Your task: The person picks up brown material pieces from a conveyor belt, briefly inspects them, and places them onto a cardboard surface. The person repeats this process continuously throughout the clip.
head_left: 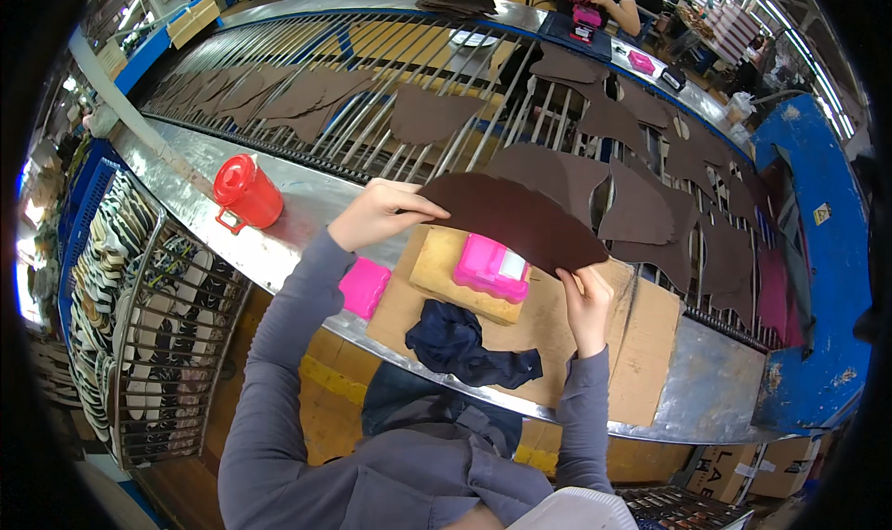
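Note:
A dark brown curved sheet piece [511,216] is stretched between my two hands above the work surface. My left hand [386,212] pinches its left end between thumb and fingers. At its right end, my right hand [587,300] grips the lower corner. Just below the piece lies a yellowish block [437,277] with a pink plastic stamp-like case [492,267] on top, showing a white patch. Both rest on a cardboard sheet [557,381]. Nearer me is a crumpled navy cloth [469,349]. A pink lid-like piece [365,287] sits left of the cardboard.
A roller conveyor [372,126] carries many brown pieces [641,205] beyond my hands. On the metal ledge stands a red lidded bucket [247,193]. A wire cart of shoe parts [167,344] is at left, a blue machine housing [813,270] at right. Another person [618,0] works across.

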